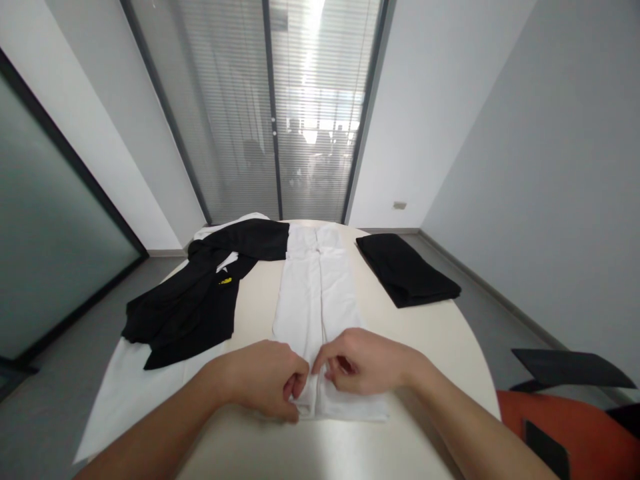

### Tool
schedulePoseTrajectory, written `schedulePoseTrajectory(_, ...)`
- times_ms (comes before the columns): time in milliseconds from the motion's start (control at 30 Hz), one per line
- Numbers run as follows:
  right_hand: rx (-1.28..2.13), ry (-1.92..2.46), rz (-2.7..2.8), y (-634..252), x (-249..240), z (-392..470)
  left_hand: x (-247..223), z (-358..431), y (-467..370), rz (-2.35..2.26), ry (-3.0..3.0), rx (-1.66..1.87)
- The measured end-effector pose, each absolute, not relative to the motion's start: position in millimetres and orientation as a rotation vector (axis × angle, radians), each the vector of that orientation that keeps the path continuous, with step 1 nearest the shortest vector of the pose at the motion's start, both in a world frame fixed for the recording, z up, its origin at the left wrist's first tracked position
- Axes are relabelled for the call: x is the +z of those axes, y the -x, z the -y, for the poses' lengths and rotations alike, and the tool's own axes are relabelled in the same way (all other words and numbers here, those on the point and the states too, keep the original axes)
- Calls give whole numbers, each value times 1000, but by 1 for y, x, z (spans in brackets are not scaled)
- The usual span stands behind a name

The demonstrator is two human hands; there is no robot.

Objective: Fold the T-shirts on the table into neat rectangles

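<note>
A white garment (320,287) lies lengthwise down the middle of the table, folded into a long strip with a seam or gap along its centre. At its near end, my left hand (270,378) has its fingers pinched on the white cloth by the left edge. My right hand (347,363) is just to the right of it, fingers curled, with the index fingertip on the cloth near the centre line. Whether the right fingers grip any cloth is hard to make out.
Black clothing (200,300) with a small yellow mark lies at the left, over white cloth (135,393). A folded black garment (405,270) rests on the right of the round table (450,340). An orange chair (570,433) stands at the lower right.
</note>
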State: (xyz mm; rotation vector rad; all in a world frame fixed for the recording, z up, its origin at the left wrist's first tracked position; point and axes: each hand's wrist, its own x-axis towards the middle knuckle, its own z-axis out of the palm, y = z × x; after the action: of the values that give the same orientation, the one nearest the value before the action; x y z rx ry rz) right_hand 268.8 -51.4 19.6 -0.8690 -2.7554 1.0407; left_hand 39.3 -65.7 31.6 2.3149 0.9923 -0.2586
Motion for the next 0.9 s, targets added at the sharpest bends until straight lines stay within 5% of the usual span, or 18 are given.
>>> schedulePoseTrajectory(200,503,1068,2717,-275,8,36,29,65,-48,-919,-2423,-73)
schedulePoseTrajectory(900,667,1079,2591,-288,12,25,8,73,-66,-590,-2533,122)
